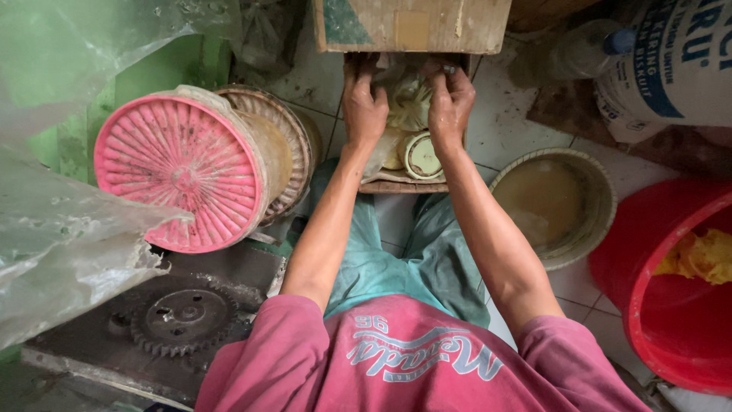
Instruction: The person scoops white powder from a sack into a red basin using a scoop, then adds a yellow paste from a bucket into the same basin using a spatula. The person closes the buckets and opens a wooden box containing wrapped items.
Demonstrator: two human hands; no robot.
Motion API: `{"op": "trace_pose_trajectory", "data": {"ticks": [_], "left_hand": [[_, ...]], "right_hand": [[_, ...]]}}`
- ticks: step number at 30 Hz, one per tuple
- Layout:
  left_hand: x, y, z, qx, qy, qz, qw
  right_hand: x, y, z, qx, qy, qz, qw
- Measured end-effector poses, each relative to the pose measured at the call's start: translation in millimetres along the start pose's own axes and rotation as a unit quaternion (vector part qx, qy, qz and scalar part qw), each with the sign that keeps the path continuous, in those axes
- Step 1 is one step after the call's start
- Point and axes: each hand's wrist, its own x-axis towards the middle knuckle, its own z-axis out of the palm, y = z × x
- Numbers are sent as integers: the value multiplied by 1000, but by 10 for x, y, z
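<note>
Both my arms reach forward over my knees to a small wooden board [402, 185]. My left hand [364, 106] presses down on pale dough wrapped in clear plastic at the board's left side. My right hand [450, 103] grips a pale yellow lump of dough [412, 107] at the far end. A small round mould [422, 156] with a pale rim lies on the board just below my right hand. Fingertips of both hands are partly hidden under the edge of a cardboard box [412, 24].
A pink ribbed round basket [177, 175] lies on its side at left over a dark metal plate with a gear [181, 317]. Crumpled clear plastic [69, 229] hangs at far left. A dirty cream bowl [557, 204], a red tub [671, 305] holding yellow dough and a printed sack [671, 69] stand right.
</note>
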Motion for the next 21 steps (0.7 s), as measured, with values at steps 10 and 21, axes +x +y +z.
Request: {"op": "trace_pose_trajectory", "data": {"ticks": [10, 21], "left_hand": [[5, 10, -15, -14, 25, 15, 999], [42, 91, -66, 2, 12, -42, 999]], "right_hand": [[10, -40, 69, -48, 0, -34, 998], [98, -124, 199, -290, -49, -97, 951]]}}
